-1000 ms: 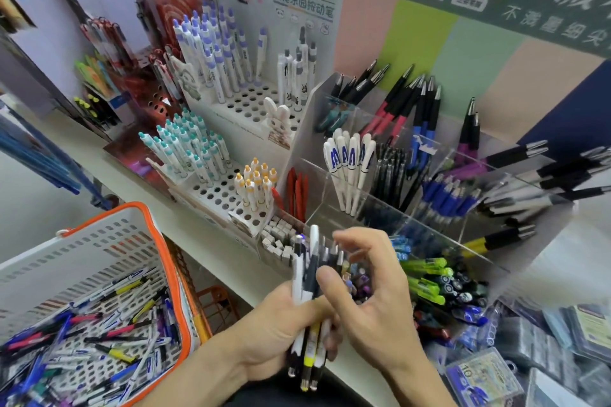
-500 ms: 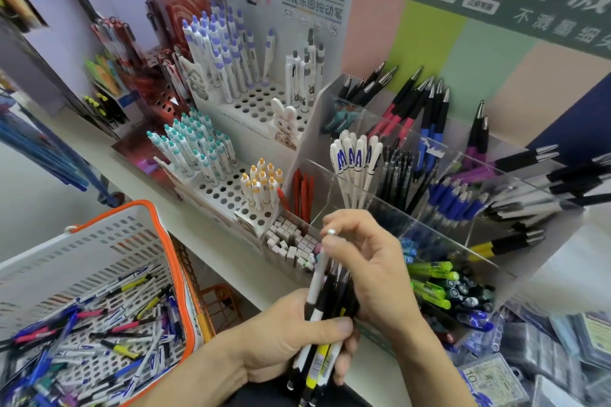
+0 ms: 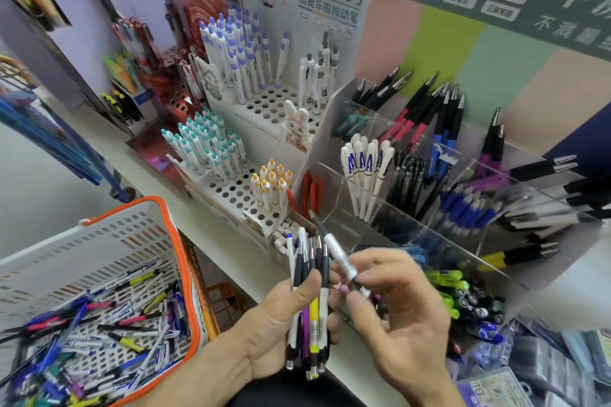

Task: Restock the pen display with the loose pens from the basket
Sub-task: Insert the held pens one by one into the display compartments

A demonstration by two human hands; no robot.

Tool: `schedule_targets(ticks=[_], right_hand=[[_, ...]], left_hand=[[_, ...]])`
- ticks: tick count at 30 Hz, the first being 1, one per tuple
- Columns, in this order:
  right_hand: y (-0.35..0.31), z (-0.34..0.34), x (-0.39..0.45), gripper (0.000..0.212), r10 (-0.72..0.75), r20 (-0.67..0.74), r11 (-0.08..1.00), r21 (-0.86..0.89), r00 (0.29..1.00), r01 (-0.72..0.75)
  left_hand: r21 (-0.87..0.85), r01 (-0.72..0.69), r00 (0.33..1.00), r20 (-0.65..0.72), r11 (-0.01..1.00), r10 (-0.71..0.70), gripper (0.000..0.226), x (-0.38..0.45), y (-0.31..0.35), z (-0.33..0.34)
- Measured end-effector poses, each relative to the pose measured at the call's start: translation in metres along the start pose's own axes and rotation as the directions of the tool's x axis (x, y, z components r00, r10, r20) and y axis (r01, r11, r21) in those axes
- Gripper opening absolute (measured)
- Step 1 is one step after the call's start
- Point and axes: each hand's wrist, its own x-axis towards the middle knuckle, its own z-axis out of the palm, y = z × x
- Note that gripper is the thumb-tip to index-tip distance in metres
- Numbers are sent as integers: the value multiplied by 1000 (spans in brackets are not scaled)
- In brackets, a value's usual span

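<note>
My left hand grips an upright bundle of pens in front of the shelf edge. My right hand pinches a single white pen with a dark tip, pulled clear of the bundle and tilted up to the left. The white basket with an orange rim stands at lower left, full of several loose pens. The clear acrylic pen display sits just behind my hands, its compartments holding white, black, blue and purple pens.
A white perforated stand with teal, yellow and purple-capped pens rises at centre left. Red pens stand beside it. Green and dark pens fill the low front compartment. Packaged goods lie at lower right.
My right hand has drawn one white pen out of the bundle and tilted it away, while my left hand keeps hold of the rest. The view has shifted slightly.
</note>
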Motion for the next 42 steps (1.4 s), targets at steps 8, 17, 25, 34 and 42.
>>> schedule_targets(ticks=[8, 17, 25, 34, 42], right_hand=[[10, 2, -35, 27, 17, 300, 943, -323, 954, 84], [5, -13, -26, 18, 88, 143, 941, -336, 986, -35], [-1, -11, 9, 25, 389, 67, 828, -463, 919, -317], [-16, -20, 27, 6, 527, 257, 830, -360, 810, -425], [-30, -16, 41, 12, 316, -15, 944, -96, 949, -316]], left_hand=[[-46, 6, 984, -176, 999, -14, 80, 5, -2, 4], [210, -55, 985, -148, 976, 87, 37, 5, -5, 16], [417, 81, 981, 125, 905, -146, 28, -7, -6, 24], [556, 34, 954, 229, 831, -193, 15, -11, -4, 27], [500, 42, 963, 212, 865, -169, 37, -18, -6, 25]])
